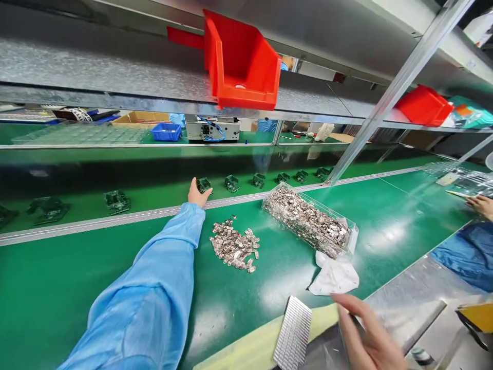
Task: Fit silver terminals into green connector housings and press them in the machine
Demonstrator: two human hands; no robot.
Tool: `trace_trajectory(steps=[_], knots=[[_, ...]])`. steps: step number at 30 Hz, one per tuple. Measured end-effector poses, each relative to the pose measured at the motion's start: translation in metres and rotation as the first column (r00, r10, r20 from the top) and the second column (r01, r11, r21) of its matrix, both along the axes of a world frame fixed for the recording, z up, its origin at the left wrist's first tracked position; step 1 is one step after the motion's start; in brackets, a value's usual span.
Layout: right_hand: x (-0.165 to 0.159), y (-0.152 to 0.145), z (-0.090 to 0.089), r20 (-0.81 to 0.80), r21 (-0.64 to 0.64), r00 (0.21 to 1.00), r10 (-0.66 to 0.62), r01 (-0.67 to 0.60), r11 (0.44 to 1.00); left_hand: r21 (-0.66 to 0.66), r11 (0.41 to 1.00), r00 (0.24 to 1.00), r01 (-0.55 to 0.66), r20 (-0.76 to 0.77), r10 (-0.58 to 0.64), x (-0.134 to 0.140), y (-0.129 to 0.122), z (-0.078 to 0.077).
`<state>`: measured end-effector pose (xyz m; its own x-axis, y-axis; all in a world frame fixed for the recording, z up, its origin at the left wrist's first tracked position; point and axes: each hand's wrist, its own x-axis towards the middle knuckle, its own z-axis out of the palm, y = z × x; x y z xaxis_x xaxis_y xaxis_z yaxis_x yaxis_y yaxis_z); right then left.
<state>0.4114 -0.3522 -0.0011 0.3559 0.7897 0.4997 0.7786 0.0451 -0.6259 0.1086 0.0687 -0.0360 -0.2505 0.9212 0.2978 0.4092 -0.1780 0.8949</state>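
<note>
My left hand (197, 197), in a light blue sleeve, reaches to the far strip of the bench. Its thumb and fingers are around a small green circuit board assembly (204, 184). My right hand (372, 339) is low at the front, near the bench edge. Its thumb and forefinger tips come close together in a pinch; anything between them is too small to make out. A loose pile of small silvery metal pieces (234, 244) lies on the green bench (231, 308). Beside the right hand is a metal block with a grid of small pieces (293, 333).
A clear tray (352, 237) full of metal pieces stands right of the pile, a white cloth (335, 277) at its near end. More board assemblies (231, 183) line the far strip. A red bin (246, 67) hangs overhead. At far right is another person's hand (481, 205).
</note>
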Motion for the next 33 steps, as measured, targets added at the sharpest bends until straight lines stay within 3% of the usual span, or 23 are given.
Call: trace_trajectory(steps=[2, 5, 7, 10, 12, 14, 20, 24, 26, 28, 30, 33], knots=[[-0.026, 0.04, 0.008, 0.02, -0.06, 0.987, 0.16, -0.158, 0.986, 0.05, 0.999, 1.0, -0.021, -0.012, 0.021, -0.011, -0.015, -0.009], [-0.056, 0.12, 0.014, 0.056, -0.234, 0.934, 0.353, -0.331, 0.914, 0.146, 0.98, 0.989, -0.136, -0.042, 0.144, -0.064, -0.041, -0.016], [-0.072, 0.177, 0.013, 0.11, -0.424, 0.925, 0.364, -0.288, 0.859, 0.266, 0.912, 0.931, -0.313, -0.104, 0.35, -0.116, -0.053, -0.016], [-0.094, 0.254, 0.003, 0.144, -0.505, 0.926, 0.348, -0.233, 0.831, 0.336, 0.778, 0.775, -0.53, -0.179, 0.606, -0.187, -0.059, -0.016], [-0.107, 0.291, -0.005, 0.181, -0.546, 0.928, 0.326, -0.181, 0.818, 0.228, 0.785, 0.759, -0.575, -0.207, 0.617, -0.215, -0.056, -0.015], [-0.116, 0.315, -0.012, 0.227, -0.588, 0.923, 0.31, -0.124, 0.799, 0.119, 0.821, 0.791, -0.559, -0.223, 0.57, -0.229, -0.048, -0.015], [-0.124, 0.33, -0.016, 0.331, -0.689, 0.872, 0.362, -0.039, 0.723, -0.002, 0.879, 0.853, -0.477, -0.243, 0.462, -0.238, -0.024, -0.013], [-0.126, 0.328, -0.009, 0.367, -0.738, 0.831, 0.417, -0.012, 0.675, 0.065, 0.859, 0.839, -0.508, -0.192, 0.51, -0.229, -0.035, -0.008], [-0.126, 0.329, -0.005, 0.376, -0.759, 0.817, 0.436, 0.002, 0.651, 0.13, 0.869, 0.853, -0.478, -0.167, 0.494, -0.213, -0.055, -0.007], [-0.125, 0.33, -0.001, 0.38, -0.779, 0.803, 0.459, 0.01, 0.627, 0.155, 0.919, 0.908, -0.363, -0.163, 0.386, -0.19, -0.086, -0.008], [-0.126, 0.332, 0.001, 0.382, -0.794, 0.789, 0.481, 0.014, 0.608, 0.118, 0.969, 0.958, -0.216, -0.167, 0.234, -0.164, -0.124, -0.012], [-0.13, 0.331, -0.001, 0.405, -0.796, 0.767, 0.497, 0.029, 0.604, 0.026, 0.997, 0.973, -0.071, -0.22, 0.075, -0.133, -0.185, -0.018]])
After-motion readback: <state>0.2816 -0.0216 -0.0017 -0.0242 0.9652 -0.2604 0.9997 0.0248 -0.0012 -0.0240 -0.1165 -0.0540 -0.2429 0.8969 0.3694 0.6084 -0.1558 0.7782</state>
